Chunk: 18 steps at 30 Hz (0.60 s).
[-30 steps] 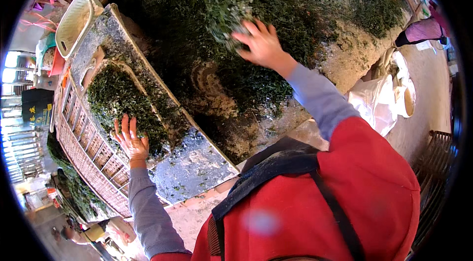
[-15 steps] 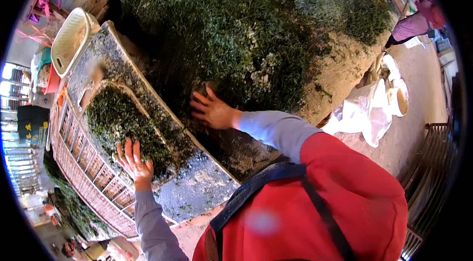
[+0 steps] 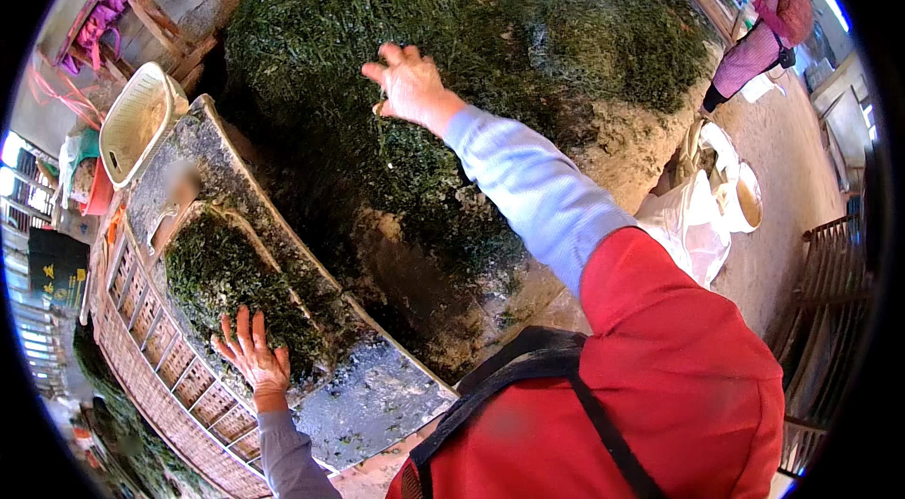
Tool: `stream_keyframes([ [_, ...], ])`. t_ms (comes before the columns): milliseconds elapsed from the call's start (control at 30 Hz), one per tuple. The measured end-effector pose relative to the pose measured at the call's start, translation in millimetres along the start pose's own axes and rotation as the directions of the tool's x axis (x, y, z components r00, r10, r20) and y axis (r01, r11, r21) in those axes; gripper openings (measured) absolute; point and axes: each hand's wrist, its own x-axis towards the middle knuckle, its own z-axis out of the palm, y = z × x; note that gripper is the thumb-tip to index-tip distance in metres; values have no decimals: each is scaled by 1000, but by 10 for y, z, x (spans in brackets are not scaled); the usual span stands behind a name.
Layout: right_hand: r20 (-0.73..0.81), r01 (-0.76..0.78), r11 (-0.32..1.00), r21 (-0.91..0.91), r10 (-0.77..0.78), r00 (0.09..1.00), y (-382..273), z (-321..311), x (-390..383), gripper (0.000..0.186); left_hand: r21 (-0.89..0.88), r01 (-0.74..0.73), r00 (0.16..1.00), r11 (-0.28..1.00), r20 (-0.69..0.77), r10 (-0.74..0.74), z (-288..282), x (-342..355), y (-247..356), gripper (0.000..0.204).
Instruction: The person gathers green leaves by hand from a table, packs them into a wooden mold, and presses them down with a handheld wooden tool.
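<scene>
My left hand (image 3: 255, 356) lies with fingers spread on the near side of a small heap of dark green leafy matter (image 3: 222, 268). That heap rests on a worn grey board (image 3: 386, 395), beside a pale rope-like strip (image 3: 247, 228). Far out over a much larger pile of the same dark green matter (image 3: 325, 4), my right hand (image 3: 412, 89) stretches with its fingers apart and slightly bent. Nothing shows in its grasp; whether its fingertips touch the pile is hard to make out.
A cream plastic basket (image 3: 141, 117) stands at the board's far left end. Woven bamboo panels (image 3: 174, 362) run along the board's left side. White sacks (image 3: 693, 221) sit right of the big pile. A person in a checked apron (image 3: 745, 61) stands at the far right.
My right hand has moved away from me, from the pile's near edge to higher up on it. My left hand stays on the small heap. The view has shifted, showing more of the other person.
</scene>
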Motion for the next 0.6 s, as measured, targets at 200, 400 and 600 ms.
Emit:
stream_keyframes([
  [200, 417, -171, 962, 214, 69, 906, 372, 659, -438, 82, -247, -168, 891, 954, -452, 40, -30, 546, 1202, 54],
  [400, -143, 166, 958, 232, -135, 980, 339, 778, -1409, 50, -754, 176, 976, 633, 217, -14, 615, 1318, 2533, 118],
  [600, -228, 73, 873, 481, 44, 973, 374, 652, -1725, 41, -956, 154, 948, -251, 215, -236, 1218, 1379, 3063, 64],
])
